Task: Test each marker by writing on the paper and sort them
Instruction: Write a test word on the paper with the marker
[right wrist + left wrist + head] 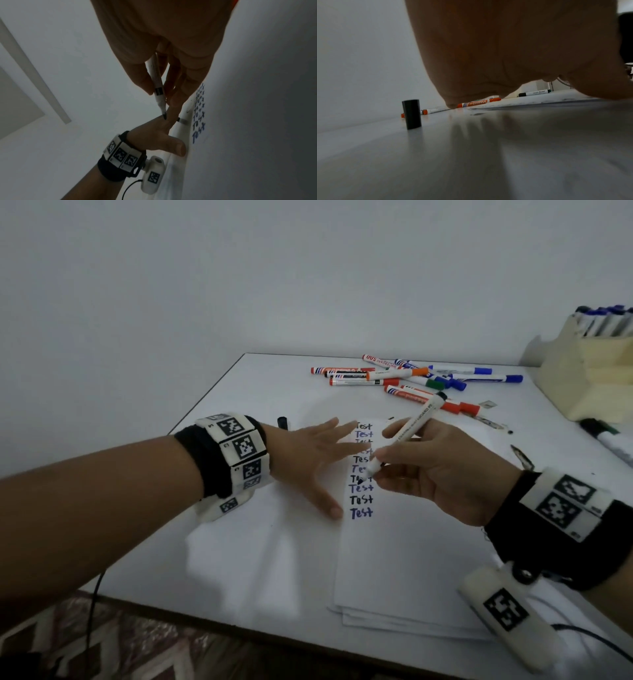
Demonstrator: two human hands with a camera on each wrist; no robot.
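- A white table (260,559) fills the view, its far edge against the wall.
- A stack of paper (394,570) lies at the centre, a column of "Test" words running toward twelve o'clock.
- The cream organiser (589,378) at two o'clock holds blue-capped markers.
- The loose marker pile (411,378) lies at one o'clock.
- The left hand (308,460), at nine o'clock of the writing, lies flat with fingers spread, pressing the paper.
- The right hand (442,470) pinches an uncapped black marker (404,436), its tip just over the column.
- A black cap (411,114) stands upright at eleven o'clock.
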